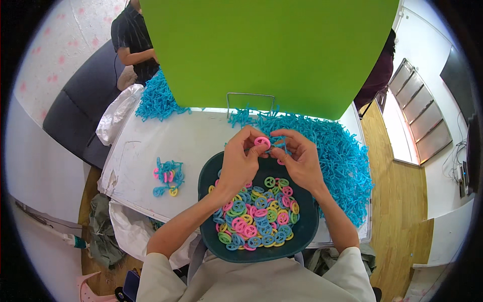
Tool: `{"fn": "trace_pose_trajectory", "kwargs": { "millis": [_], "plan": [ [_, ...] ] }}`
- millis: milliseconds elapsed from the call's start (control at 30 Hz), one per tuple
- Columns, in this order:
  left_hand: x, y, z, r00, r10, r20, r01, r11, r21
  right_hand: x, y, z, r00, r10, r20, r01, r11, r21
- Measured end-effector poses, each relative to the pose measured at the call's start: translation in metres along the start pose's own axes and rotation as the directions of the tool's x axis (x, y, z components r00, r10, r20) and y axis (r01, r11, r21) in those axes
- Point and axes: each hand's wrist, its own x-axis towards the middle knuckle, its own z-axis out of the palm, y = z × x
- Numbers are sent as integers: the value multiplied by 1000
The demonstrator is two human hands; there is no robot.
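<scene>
Head view. I see my left hand [240, 160] and right hand [301, 160] raised together above the far rim of a dark teal bowl [308, 229], which sits at the near edge of the white worktop [201, 138]. The left hand's fingers are pinched shut on a pink ring [262, 141]. The right hand's fingers are curled closed around a blue strip [278, 146] that touches the ring; the exact join between them I cannot tell. The bowl holds a heap of rings [256, 219] in pink, yellow, green and blue. A broad pile of blue strips [332, 151] covers the right side of the worktop, from the far edge toward the near right corner. A second blue pile [157, 99] lies at the far left corner. A small cluster [168, 176] of strips and rings lies near the left edge, well apart from the bowl. A green board [271, 50] stands along the far edge. Another person [133, 43] stands beyond the far left corner.
</scene>
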Motion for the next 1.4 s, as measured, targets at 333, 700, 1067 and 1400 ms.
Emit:
{"fn": "trace_pose_trajectory", "kwargs": {
  "millis": [333, 700, 1067, 1400],
  "plan": [
    [2, 3, 6, 998, 58, 19, -55, 991, -124, 2, 0, -1, 994, 44, -104, -32, 993, 115],
    [1, 9, 0, 998, -43, -35, 38, 988, -149, 1, 2, -4, 978, -149, -146, 105, 957, -269],
    [-3, 7, 7, 998, 1, -66, -14, 979, -205, -1, 0, -1, 975, -23, -222, -21, 980, -198],
    [-5, 6, 4, 991, -123, -47, 102, 944, -313, -3, -3, 1, 976, -31, -215, -24, 968, -251]
  ]
}}
